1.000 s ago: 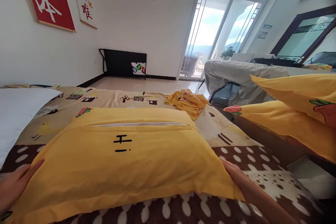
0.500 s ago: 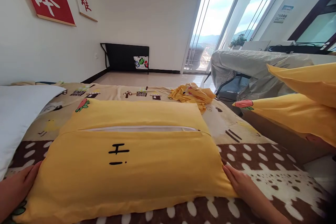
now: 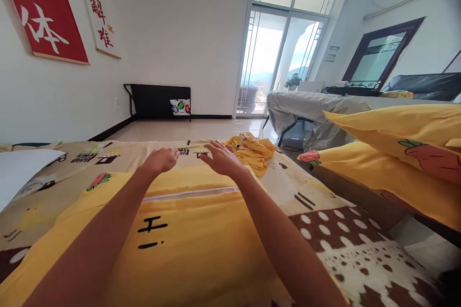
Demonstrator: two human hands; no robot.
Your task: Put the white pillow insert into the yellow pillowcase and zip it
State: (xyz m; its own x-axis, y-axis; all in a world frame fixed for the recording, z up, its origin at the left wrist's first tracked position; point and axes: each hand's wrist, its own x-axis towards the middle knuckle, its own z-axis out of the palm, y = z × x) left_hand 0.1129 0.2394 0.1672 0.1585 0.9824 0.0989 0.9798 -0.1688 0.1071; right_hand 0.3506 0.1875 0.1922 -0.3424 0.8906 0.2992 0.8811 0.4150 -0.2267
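A yellow pillow (image 3: pixel 194 249) with black "Hi" lettering lies flat on the bed in front of me. Across it runs a long slit (image 3: pixel 194 194) with a pale edge, and a carrot print (image 3: pixel 98 181) marks its far left corner. My left hand (image 3: pixel 163 161) is over the pillow's far edge, its fingers curled together with nothing visible in them. To its right, my right hand (image 3: pixel 224 158) is raised with thumb and fingers spread, holding nothing. Just beyond that hand lies a crumpled yellow cloth (image 3: pixel 254 151). My forearms cover parts of the pillow.
A patterned blanket (image 3: pixel 313 220) covers the bed. At the left edge is a white pillow (image 3: pixel 25 168). Yellow pillows with carrot prints (image 3: pixel 367 163) are stacked at the right. Behind them stands a plastic-covered table (image 3: pixel 309 103); a black panel (image 3: pixel 154 100) leans by the wall.
Both hands have left the yellow pillow's near side edges and moved forward and inward over its far edge. My view has tilted up and turned slightly right.
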